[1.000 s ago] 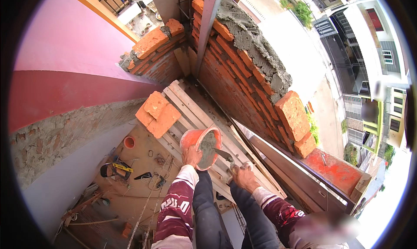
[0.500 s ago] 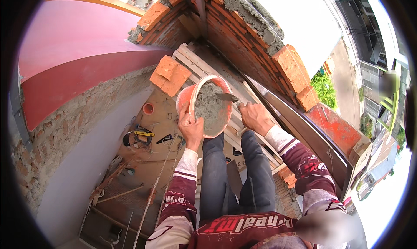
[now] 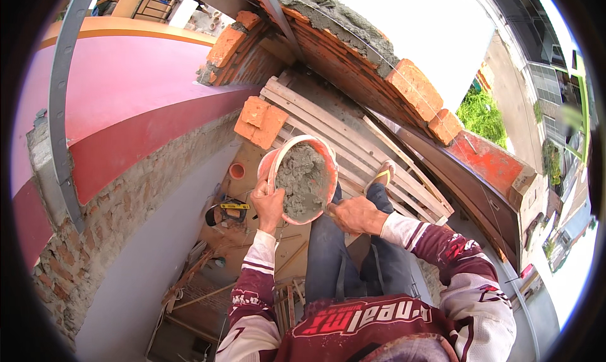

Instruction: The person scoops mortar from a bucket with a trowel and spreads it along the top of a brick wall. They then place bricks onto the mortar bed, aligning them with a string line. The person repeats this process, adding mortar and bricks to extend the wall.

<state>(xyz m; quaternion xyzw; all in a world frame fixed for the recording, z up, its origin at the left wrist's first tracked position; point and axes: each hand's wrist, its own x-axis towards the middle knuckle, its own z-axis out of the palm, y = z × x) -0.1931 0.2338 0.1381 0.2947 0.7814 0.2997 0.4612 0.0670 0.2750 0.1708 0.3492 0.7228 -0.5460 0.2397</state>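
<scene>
My left hand (image 3: pixel 268 205) is closed on the left rim of an orange-pink bucket (image 3: pixel 266 165), tilted so its mouth faces me. Wet grey mortar (image 3: pixel 305 180) fills much of it, heaped toward the upper side. Against the bucket's lower right rim, my right hand (image 3: pixel 355 215) is closed in a fist round a trowel. Its blade is hidden now; the earlier frame shows it over the mortar.
Wooden planks (image 3: pixel 372 156) form a platform beyond the bucket, with loose orange bricks (image 3: pixel 260 120) at its left. A brick wall (image 3: pixel 344 49) topped with mortar runs along the right, a string above it. Far below lie a small red pail (image 3: pixel 237 170) and timber. A steel post (image 3: pixel 60 103) stands left.
My right hand has moved down and left to the bucket's lower rim, and the trowel blade has gone out of sight. The view has shifted; a sandalled foot now shows on the planks.
</scene>
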